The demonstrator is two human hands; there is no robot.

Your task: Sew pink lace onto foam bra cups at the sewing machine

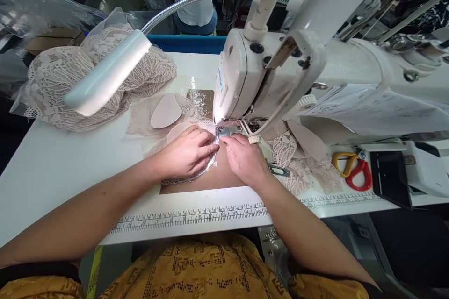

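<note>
A beige lace piece [185, 178] lies under the needle end of a white sewing machine [233, 79]. My left hand [189, 152] rests on it, fingers bent and pressed together on the cloth close to its edge. Just right of the presser foot, my right hand [245, 156] is closed, thumb tip and forefinger at the seam edge; what they pinch is too small to make out. Beneath both hands is a brown plate [224, 175]. Behind my left hand lies a smooth beige oval pad [166, 111] on sheer cloth.
A large lace bundle [70, 79] fills the back left, under a lamp head [108, 72] on a bendy metal neck. To the right are more lace pieces [298, 159], small snips [279, 170], scissors [351, 170] and a phone-like black slab [390, 177]. A printed ruler [196, 217] runs along the front edge.
</note>
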